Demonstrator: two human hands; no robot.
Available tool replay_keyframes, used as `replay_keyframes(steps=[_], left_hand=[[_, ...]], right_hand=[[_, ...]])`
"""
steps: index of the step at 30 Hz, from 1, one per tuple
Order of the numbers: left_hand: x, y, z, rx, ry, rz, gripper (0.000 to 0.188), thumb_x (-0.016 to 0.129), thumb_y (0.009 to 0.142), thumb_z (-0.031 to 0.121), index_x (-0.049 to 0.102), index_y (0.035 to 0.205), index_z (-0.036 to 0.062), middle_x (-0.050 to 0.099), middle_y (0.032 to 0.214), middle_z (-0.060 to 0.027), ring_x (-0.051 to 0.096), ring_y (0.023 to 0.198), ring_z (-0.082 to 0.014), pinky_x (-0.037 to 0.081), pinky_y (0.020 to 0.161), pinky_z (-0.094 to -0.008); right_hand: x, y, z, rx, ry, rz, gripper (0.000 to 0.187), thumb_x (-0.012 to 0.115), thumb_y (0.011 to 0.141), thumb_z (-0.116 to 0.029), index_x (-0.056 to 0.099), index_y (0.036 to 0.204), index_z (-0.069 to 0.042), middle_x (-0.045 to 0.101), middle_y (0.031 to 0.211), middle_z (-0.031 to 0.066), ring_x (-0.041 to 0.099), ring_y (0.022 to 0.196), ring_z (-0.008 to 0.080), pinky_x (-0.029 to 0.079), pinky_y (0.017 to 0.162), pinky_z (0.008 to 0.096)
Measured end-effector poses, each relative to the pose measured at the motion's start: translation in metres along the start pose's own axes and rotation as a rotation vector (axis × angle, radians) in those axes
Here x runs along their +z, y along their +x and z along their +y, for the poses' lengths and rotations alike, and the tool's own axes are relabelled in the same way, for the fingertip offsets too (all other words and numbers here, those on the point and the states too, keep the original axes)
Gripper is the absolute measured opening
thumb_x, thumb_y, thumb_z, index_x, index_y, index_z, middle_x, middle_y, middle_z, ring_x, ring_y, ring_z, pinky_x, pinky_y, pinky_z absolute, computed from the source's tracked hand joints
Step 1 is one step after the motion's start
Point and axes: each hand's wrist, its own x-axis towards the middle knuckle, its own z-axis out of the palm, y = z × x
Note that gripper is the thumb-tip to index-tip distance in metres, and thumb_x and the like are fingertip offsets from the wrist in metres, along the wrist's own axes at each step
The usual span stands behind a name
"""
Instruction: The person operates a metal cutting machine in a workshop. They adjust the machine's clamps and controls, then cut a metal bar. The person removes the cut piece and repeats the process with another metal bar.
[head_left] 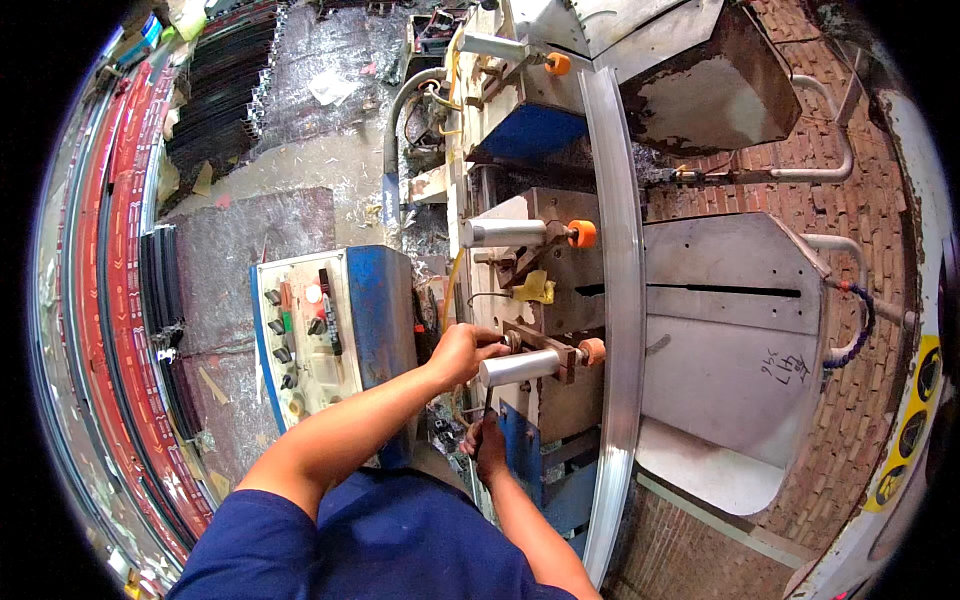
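Observation:
My left hand [466,354] is closed, its fingertips pinching a small round metal nut or knob [513,342] on the bracket beside the nearest clamp cylinder. Below it, my right hand [488,450] is wrapped round a thin dark metal bar [489,402] that runs up toward the cylinder's left end; its upper end is hidden. The nearest silver clamp cylinder [520,368] lies level, with an orange pad [592,351] at its right. That pad is close to a long pale metal profile [622,250] running front to back along the machine.
To the left stands a blue control box [380,310] with knobs on a cream panel [312,335]. Another cylinder [505,233] and a yellow rag [535,288] are farther off. Large grey guards [730,350] line the right. Stacked red strips [120,280] lie far left.

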Motion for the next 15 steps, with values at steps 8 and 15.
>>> replay_keyframes(steps=[8, 15], left_hand=[[0.001, 0.004, -0.004, -0.083, -0.172, -0.073, 0.036, 0.076, 0.085, 0.021, 0.069, 0.109, -0.0053, 0.073, 0.097, -0.0161, 0.068, 0.087, -0.0141, 0.054, 0.079, -0.0300], [0.003, 0.000, -0.008, 0.018, -0.079, 0.000, 0.033, 0.073, 0.088, 0.020, 0.069, 0.110, -0.0038, 0.074, 0.095, -0.0153, 0.066, 0.085, -0.0105, 0.054, 0.077, -0.0290]], right_hand=[[0.013, -0.016, -0.006, -0.075, -0.153, 0.164, 0.055, 0.042, 0.098, -0.061, 0.046, 0.073, -0.012, 0.039, 0.057, 0.0012, 0.039, 0.048, 0.0144, 0.043, 0.049, 0.0325], [0.009, 0.001, -0.011, 0.007, -0.147, 0.038, 0.065, 0.042, 0.092, -0.071, 0.040, 0.061, -0.013, 0.036, 0.051, 0.0023, 0.041, 0.044, 0.0188, 0.042, 0.049, 0.0346]])
